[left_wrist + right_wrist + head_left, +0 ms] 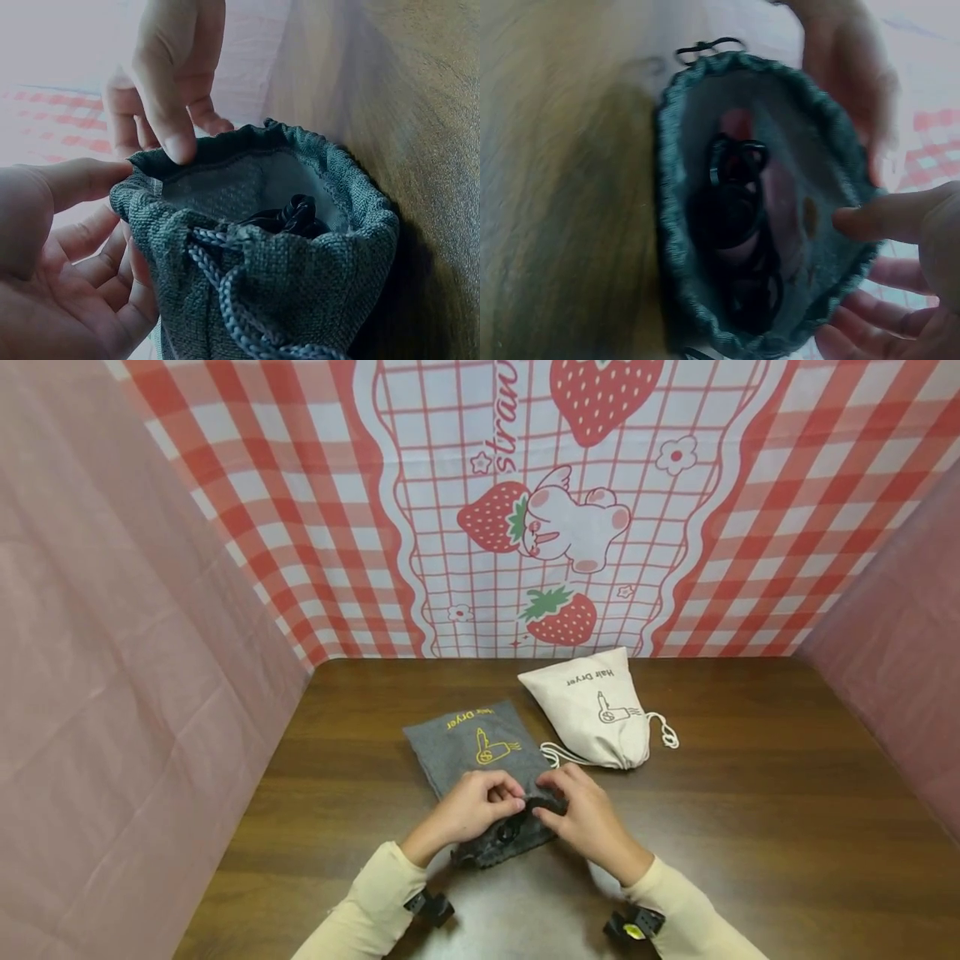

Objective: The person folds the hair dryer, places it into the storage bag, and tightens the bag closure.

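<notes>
A grey drawstring bag (465, 752) with a yellow "Hair Dryer" print lies on the table, its gathered mouth held apart toward the person. My left hand (476, 810) pinches the rim on one side. The rim's other side is gripped by my right hand (588, 814), thumb inside and fingers outside. Within the mouth, a looped black cord (754, 184) shows in the right wrist view, with something pinkish beside it, mostly hidden. A grey drawcord (229, 300) hangs from the bag's edge in the left wrist view.
Behind and to the right lies a cream drawstring bag (585, 710), full-looking and cinched, with a hair dryer print. Its white cord (663, 731) trails on the wooden table (750, 793). A strawberry-print cloth (487, 593) hangs at the back, and pink cloth (150, 652) hangs at the sides.
</notes>
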Motion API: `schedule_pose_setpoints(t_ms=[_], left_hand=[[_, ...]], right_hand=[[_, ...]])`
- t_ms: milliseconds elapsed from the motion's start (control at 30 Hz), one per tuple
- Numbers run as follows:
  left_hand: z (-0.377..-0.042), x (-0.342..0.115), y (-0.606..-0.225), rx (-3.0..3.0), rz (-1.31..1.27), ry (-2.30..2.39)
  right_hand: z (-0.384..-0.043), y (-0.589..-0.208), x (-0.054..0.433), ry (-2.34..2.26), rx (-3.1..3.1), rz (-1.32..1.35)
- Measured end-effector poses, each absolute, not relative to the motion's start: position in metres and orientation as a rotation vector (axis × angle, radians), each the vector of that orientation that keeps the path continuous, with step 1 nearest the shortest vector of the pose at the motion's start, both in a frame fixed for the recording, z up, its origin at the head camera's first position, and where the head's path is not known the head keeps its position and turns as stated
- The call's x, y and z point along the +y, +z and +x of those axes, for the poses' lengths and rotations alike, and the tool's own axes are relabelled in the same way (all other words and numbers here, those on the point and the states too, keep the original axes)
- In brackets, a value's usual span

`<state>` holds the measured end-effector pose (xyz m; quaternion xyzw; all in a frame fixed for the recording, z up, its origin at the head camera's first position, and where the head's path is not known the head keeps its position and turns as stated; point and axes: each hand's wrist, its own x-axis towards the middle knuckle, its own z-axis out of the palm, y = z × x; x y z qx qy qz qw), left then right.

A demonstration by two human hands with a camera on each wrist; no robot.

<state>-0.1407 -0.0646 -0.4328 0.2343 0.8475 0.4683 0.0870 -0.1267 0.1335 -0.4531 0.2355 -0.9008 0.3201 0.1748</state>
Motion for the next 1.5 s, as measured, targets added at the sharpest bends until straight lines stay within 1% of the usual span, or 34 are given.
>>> schedule_pose_setpoints(t_ms=[167, 300, 567, 967, 1300, 1500], left_hand=[[-0.14, -0.064, -0.433, 2.525, 0.697, 1.396], [-0.14, -0.064, -0.435, 2.549, 0.71, 1.359], [-0.139, -0.071, -0.437, 2.913, 0.796, 1.029], [-0.121, -0.086, -0.436, 3.121, 0.608, 0.934], [-0.113, -0.096, -0.44, 3.079, 0.448, 0.891], [-0.11, -0.099, -0.442, 3.043, 0.3, 0.769]], right_hand=[[-0.134, -0.46, 0.132, 0.756, -2.439, 0.722], [-0.143, -0.463, 0.137, 0.754, -2.346, 0.682], [-0.149, -0.461, 0.142, 0.811, -2.281, 0.683], [-0.151, -0.464, 0.151, 0.831, -2.289, 0.525], [-0.149, -0.477, 0.157, 0.821, -2.445, 0.371], [-0.148, -0.481, 0.159, 0.927, -2.618, 0.263]])
